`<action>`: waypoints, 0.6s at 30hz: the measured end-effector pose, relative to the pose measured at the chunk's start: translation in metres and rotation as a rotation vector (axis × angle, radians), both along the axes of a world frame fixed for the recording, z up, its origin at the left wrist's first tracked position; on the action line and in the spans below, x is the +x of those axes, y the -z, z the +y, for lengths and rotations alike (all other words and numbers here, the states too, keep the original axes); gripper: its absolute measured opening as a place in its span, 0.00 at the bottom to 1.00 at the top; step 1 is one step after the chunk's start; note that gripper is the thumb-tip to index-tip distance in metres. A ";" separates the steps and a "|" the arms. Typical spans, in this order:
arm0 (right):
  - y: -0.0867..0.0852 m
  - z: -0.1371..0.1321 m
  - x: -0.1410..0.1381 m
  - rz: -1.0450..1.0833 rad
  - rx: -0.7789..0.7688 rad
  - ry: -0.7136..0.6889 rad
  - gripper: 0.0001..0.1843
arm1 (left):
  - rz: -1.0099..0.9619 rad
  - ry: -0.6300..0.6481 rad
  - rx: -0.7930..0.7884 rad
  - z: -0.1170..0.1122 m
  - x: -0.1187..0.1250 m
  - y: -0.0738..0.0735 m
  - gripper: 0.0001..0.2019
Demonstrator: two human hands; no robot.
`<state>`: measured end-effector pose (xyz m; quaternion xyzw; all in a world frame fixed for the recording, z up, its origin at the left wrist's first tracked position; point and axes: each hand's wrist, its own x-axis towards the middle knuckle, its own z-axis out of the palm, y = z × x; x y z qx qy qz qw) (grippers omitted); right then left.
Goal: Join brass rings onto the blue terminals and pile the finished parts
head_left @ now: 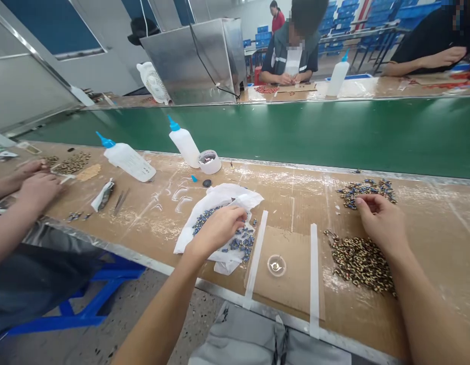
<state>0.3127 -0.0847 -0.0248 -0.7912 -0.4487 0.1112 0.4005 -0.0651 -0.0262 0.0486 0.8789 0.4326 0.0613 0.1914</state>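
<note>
My left hand [219, 228] rests on a white plastic sheet [223, 195] strewn with several small blue parts [240, 242]; its fingers are curled and pinched over them. My right hand [379, 218] lies with curled fingers at the near edge of a heap of blue-and-gold parts [366, 190]. Just below that hand spreads a pile of dark, cream-speckled parts [362, 263]. Between my hands a small clear round cap [276, 265] sits on a cardboard pad [291, 284] held by two white tape strips.
Two glue bottles with blue tips [185, 144] [126, 158] and a tape roll [209, 161] stand at the back of the bench. A neighbour's hands [35, 185] work at left. A green conveyor belt [296, 134] runs behind; other people sit across it.
</note>
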 end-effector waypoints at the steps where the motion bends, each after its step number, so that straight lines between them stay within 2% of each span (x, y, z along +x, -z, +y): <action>1: -0.001 0.000 -0.002 0.004 -0.002 -0.017 0.14 | 0.013 0.001 0.021 0.000 0.005 0.001 0.06; 5: -0.002 -0.001 -0.006 0.018 0.015 -0.023 0.13 | 0.089 0.048 0.067 0.004 0.027 0.007 0.08; 9: -0.006 -0.003 -0.010 0.072 0.046 -0.041 0.16 | 0.166 0.177 0.025 0.018 0.037 0.013 0.11; 13: -0.011 -0.005 -0.019 0.111 0.063 -0.087 0.19 | 0.199 0.297 -0.022 0.026 0.040 0.008 0.10; 18: -0.014 -0.007 -0.032 0.114 0.051 -0.139 0.18 | 0.270 0.316 0.000 0.027 0.047 0.004 0.10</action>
